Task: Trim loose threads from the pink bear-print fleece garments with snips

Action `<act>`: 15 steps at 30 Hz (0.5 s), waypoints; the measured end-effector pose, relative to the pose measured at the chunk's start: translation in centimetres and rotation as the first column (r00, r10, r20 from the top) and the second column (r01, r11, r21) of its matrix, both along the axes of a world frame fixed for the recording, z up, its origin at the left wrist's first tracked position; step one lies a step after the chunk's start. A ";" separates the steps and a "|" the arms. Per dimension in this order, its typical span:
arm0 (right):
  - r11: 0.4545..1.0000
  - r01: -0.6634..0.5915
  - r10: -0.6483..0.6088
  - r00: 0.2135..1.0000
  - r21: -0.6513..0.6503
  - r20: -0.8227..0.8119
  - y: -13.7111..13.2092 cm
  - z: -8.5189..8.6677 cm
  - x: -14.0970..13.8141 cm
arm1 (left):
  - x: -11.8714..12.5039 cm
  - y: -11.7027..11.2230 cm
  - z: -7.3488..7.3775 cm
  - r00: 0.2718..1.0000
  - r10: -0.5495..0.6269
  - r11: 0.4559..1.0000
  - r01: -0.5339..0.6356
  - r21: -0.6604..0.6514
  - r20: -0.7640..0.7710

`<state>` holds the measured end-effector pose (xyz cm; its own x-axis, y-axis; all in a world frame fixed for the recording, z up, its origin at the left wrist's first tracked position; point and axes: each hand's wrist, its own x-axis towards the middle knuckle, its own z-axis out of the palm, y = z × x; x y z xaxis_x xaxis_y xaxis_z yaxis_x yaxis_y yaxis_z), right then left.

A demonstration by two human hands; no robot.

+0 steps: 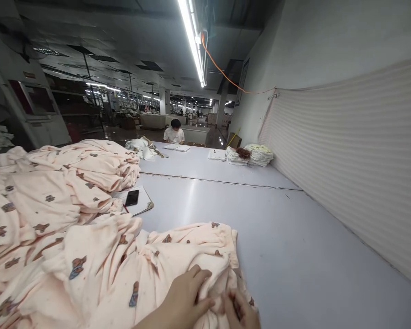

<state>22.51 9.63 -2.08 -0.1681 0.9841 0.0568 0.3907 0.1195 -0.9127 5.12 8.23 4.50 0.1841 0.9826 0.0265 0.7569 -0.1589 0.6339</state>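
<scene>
A pale pink fleece garment (178,256) with a brown bear print lies bunched at the front of the table, a gathered edge at its right end. My left hand (187,297) rests on this end, its fingers bent over a fold and the thumb pointing right. Close beside it, my right hand (241,310) has its fingers curled in a pinch at the cloth. The lower part of the right hand is cut off by the frame's bottom edge. More of the same printed fleece (55,183) is heaped high along the left.
On the long pale table (294,256) a phone (132,197) lies on a notebook (145,203) beside the heap. Folded white stacks (259,155) stand at the far right, near a striped curtain (345,151). A person (174,133) sits beyond the far edge.
</scene>
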 end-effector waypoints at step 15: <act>0.940 -0.151 0.002 0.900 -0.306 -0.437 3.1 2.7 1.0 | -0.5 -1.1 -5.5 0.946 0.119 0.697 0.137 0.704 -0.302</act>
